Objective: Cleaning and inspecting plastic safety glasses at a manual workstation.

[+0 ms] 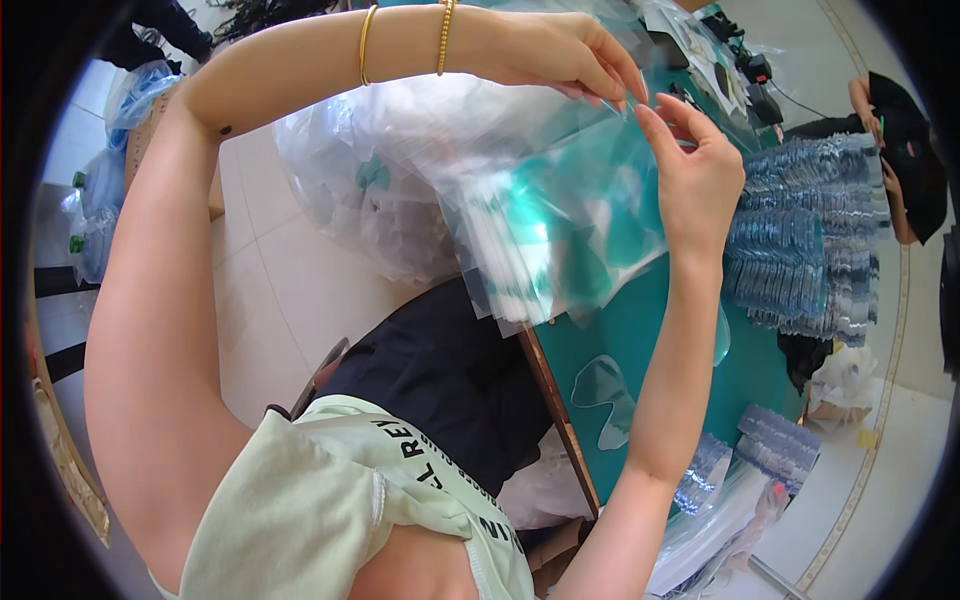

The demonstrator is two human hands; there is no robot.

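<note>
Up at the table's far part, my left hand (575, 55), with two gold bangles on its wrist, pinches the upper edge of a clear plastic bag (600, 190). Close to its fingertips, my right hand (695, 160) has thumb and fingers closed at the same edge. The bag looks thin and glossy, and hangs down over the green tabletop (655, 340). Whether it is one layer or several I cannot tell. Nearer me lies a clear, mask-shaped plastic piece (607, 400), flat on the green surface.
A big pale plastic sack (370, 190) bulges left of the table. Stacked clear bluish plastic pieces (800, 240) stand at the right, with smaller stacks (778, 445) nearer. Chargers (762, 90) and a cable lie far right. Another person (905, 150) is at the right edge.
</note>
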